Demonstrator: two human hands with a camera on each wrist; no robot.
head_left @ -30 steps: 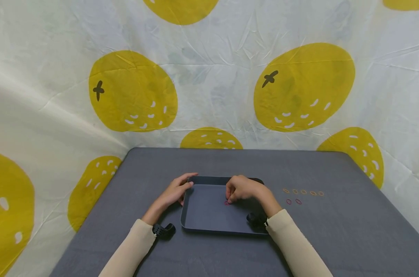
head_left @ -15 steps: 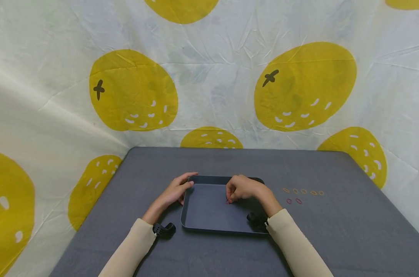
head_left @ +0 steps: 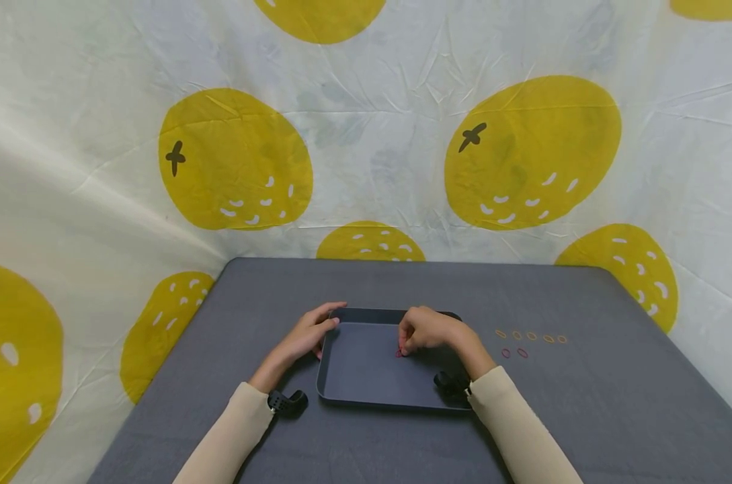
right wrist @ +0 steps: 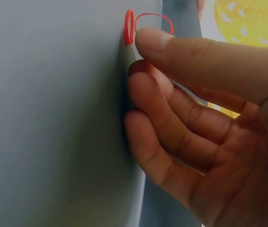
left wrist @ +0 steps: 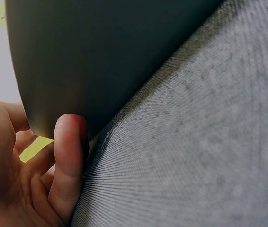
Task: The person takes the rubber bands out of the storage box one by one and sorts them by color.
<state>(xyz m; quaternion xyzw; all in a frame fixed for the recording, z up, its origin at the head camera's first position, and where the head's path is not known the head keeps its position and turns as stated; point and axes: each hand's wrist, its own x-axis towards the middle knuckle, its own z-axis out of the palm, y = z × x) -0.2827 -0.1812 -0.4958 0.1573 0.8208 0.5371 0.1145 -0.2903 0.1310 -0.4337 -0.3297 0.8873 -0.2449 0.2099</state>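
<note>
A dark grey rectangular tray point(head_left: 366, 376) lies on the table. My left hand point(head_left: 305, 335) grips its far left corner, thumb at the rim; in the left wrist view a finger point(left wrist: 67, 156) presses against the outside of the tray wall point(left wrist: 101, 52). Over the tray, my right hand point(head_left: 429, 328) pinches a thin red rubber band point(right wrist: 172, 21) between thumb and index finger. Another red rubber band point(right wrist: 127, 27) rests on the tray floor right beside it. The index fingertip is partly hidden behind the thumb.
Right of the tray, several orange-yellow rubber bands point(head_left: 532, 335) form a row on the grey table point(head_left: 614, 403). Two red rubber bands point(head_left: 522, 353) lie in front of that row. A white cloth with yellow fruit prints point(head_left: 378, 154) hangs behind the table.
My right hand has shifted very slightly to the right over the tray, still pinching the red rubber band. My left hand stays on the tray corner.
</note>
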